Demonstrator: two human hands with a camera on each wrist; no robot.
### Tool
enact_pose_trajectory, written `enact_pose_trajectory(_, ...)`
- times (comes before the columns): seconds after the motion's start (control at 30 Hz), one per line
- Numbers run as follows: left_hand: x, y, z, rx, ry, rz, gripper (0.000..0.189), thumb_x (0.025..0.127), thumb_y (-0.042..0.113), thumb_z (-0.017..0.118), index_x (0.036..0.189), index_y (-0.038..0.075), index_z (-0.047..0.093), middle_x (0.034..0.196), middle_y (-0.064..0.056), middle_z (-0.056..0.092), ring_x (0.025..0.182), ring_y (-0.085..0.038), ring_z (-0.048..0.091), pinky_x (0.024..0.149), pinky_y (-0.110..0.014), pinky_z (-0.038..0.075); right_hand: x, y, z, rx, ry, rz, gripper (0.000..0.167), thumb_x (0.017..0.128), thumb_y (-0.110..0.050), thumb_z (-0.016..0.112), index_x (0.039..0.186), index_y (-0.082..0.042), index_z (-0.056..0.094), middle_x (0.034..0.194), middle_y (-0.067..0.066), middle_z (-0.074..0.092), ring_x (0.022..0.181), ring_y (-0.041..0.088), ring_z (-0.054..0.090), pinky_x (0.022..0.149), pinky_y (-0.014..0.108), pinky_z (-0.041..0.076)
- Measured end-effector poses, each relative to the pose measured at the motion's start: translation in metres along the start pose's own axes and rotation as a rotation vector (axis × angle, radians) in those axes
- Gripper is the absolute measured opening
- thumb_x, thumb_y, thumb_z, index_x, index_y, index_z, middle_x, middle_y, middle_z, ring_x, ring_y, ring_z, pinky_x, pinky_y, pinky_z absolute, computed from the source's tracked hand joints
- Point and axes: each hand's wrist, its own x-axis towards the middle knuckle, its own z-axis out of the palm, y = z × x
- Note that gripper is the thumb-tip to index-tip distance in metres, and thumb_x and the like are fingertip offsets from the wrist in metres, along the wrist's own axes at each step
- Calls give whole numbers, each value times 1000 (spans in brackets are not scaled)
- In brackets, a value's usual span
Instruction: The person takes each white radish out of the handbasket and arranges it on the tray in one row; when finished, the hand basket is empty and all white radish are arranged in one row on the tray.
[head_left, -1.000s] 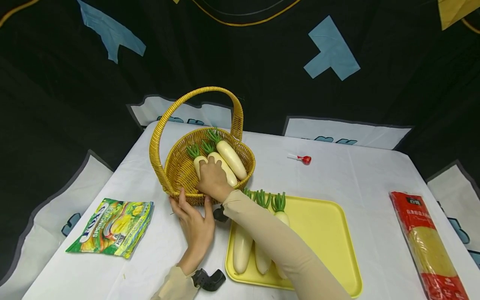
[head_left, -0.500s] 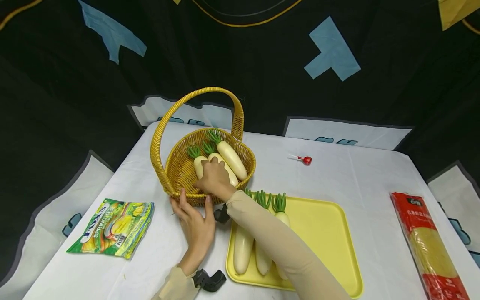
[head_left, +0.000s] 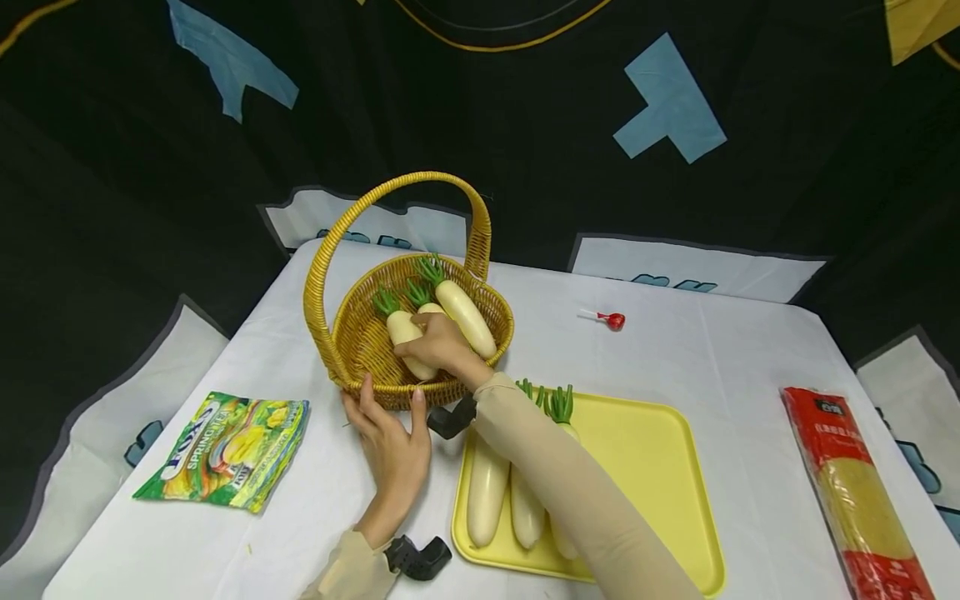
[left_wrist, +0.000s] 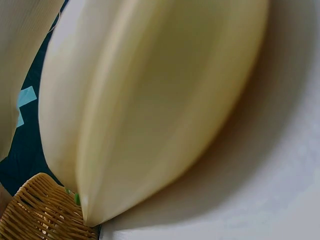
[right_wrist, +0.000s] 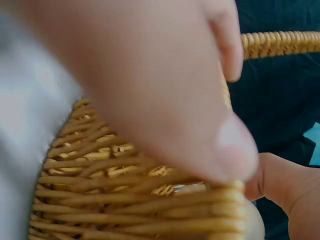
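In the head view, a wicker basket [head_left: 360, 350] with a tall handle holds 3 white radishes with green tops. My right hand [head_left: 447, 343] reaches inside and grips the leftmost white radish [head_left: 406, 330], thumb across it. That hand hides most of the middle radish; the right-hand radish [head_left: 467, 317] shows beside it. My left hand [head_left: 395, 454] rests straight-fingered on the basket's near side. The right wrist view shows the left thumb [right_wrist: 200, 145] close up against the basket wall [right_wrist: 125, 210], with part of the right hand [right_wrist: 295, 185] beyond.
More white radishes [head_left: 487, 492] lie on a yellow tray [head_left: 637, 467], partly under the right sleeve. A green soup packet [head_left: 232, 450] is at left. A red lollipop [head_left: 613, 321] and a red-and-yellow noodle pack [head_left: 855, 492] are at right.
My right hand has shifted slightly right in the basket, uncovering more of the leftmost radish and covering more of the middle one. My left hand stays on the basket's near side.
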Motion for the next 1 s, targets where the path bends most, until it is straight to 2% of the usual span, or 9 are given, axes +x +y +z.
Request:
enact_pose_trajectory(0.2,0,1,2,1,-1,11,69,89,40,52,141,18,14,146,-30,-3,131,-50,17,101,-59,22,-2,7,-13,270,-125,54,56,80,-25,67,131,-10,48,128,9,52,101,17,58,79,25,48)
enact_pose_trajectory(0.33,0,2,2,-5,-13,2,69,89,41,52,142,19,13,146,-28,-5,132,-49,15,101,-59,21,-5,9,-22,407,-198,89,53,81,-24,64,130,-14,49,116,10,58,81,13,59,65,25,48)
enact_pose_trajectory(0.43,0,3,1,-5,-29,-10,69,89,42,51,142,19,12,147,-28,-6,132,-49,14,102,-60,20,-9,11,-31,449,-215,81,51,81,-24,62,130,-16,50,102,9,59,70,12,55,58,24,47)
enact_pose_trajectory(0.53,0,2,1,-4,-36,-20,70,89,43,51,142,19,12,147,-28,-7,132,-49,13,101,-61,20,-15,14,-40,493,-229,66,50,80,-22,62,129,-18,51,99,7,58,69,11,55,58,23,47)
enact_pose_trajectory(0.7,0,1,1,-11,-22,-13,70,89,42,51,142,17,13,147,-28,-7,133,-49,12,101,-62,20,-27,21,-57,578,-223,63,49,80,-19,60,128,-18,52,106,8,58,71,11,56,60,23,48)
enact_pose_trajectory(0.8,1,1,0,-17,-25,-17,70,89,42,51,142,17,12,146,-29,-8,132,-50,12,100,-62,20,-36,29,-69,588,-207,38,48,82,-19,58,129,-19,51,110,9,58,73,11,56,61,23,48)
enact_pose_trajectory(1.0,1,3,0,-24,-31,-24,69,90,42,51,142,18,12,146,-28,-8,132,-50,12,101,-62,19,-61,60,-96,641,-187,-15,49,82,-14,54,131,-14,48,122,13,52,86,11,55,70,24,48)
